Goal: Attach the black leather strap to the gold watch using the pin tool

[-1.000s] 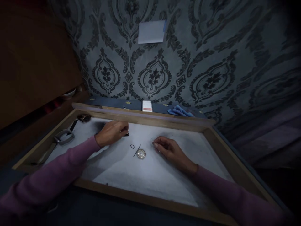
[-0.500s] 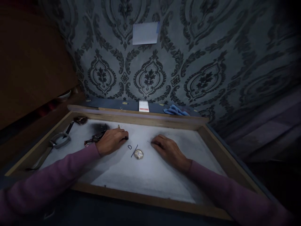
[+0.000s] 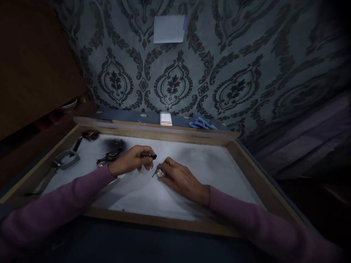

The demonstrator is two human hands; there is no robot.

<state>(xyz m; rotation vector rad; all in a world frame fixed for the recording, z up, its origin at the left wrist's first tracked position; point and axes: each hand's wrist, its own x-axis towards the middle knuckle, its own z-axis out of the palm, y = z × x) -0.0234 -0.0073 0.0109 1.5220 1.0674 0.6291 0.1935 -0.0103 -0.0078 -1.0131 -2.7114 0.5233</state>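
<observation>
Right hand [image 3: 183, 179] has moved left across the white tray [image 3: 153, 219] since half a second ago; its fingers [image 3: 168, 164] now touch the small round watch case [image 3: 160, 173], not visibly gripping it. Left hand [image 3: 134, 160] has shifted right and lifted, fingers pinched on a small dark tool [image 3: 153, 156] just above the case. Both hands have converged on the case, at tray centre.

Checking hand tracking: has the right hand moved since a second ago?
Yes. The right hand slid left across the tray onto the round watch case.
</observation>
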